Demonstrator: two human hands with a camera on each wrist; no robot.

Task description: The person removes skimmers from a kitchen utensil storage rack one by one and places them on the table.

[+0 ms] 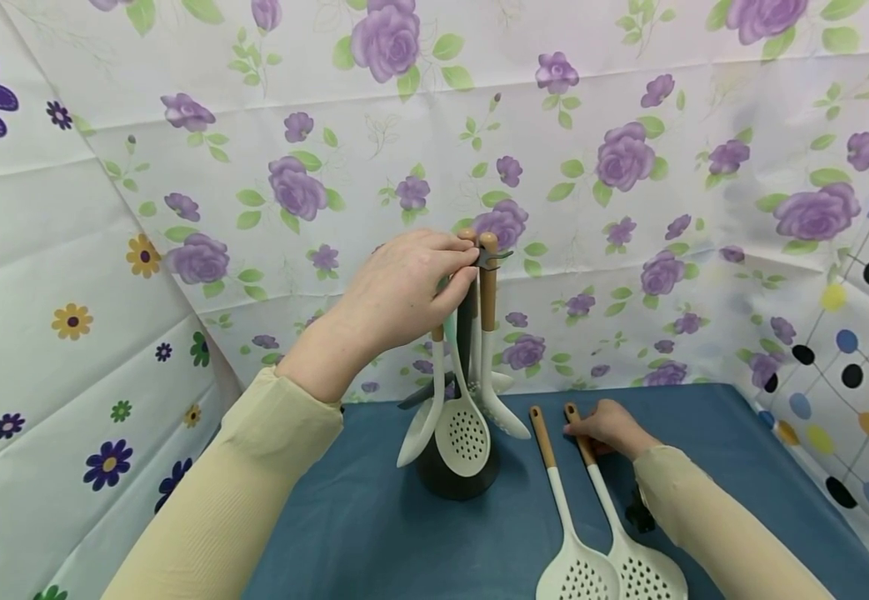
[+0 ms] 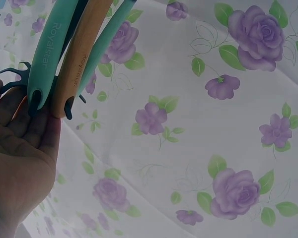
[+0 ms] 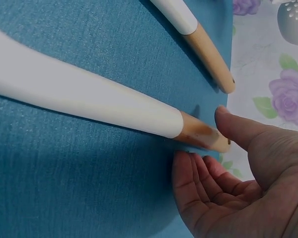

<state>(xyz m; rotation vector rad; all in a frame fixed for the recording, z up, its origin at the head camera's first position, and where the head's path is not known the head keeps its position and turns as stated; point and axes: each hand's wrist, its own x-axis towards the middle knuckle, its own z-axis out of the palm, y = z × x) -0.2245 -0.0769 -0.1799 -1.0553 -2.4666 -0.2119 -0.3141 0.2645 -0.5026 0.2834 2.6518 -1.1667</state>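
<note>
In the head view my left hand grips the dark hooked top of a utensil stand. Kitchen utensils hang round it, among them a white slotted spoon; the stand's dark round base is partly hidden. Teal and wooden handles hang from the hooks by the left fingers in the left wrist view. On the table my right hand is at the wooden handle end of a white skimmer. The right wrist view shows thumb and fingers spread on either side of that handle.
A second white skimmer with a wooden handle lies left of the first, their perforated heads overlapping. Both rest on a blue tablecloth. Flower-printed cloth rises behind the table, with patterned cloth on both sides.
</note>
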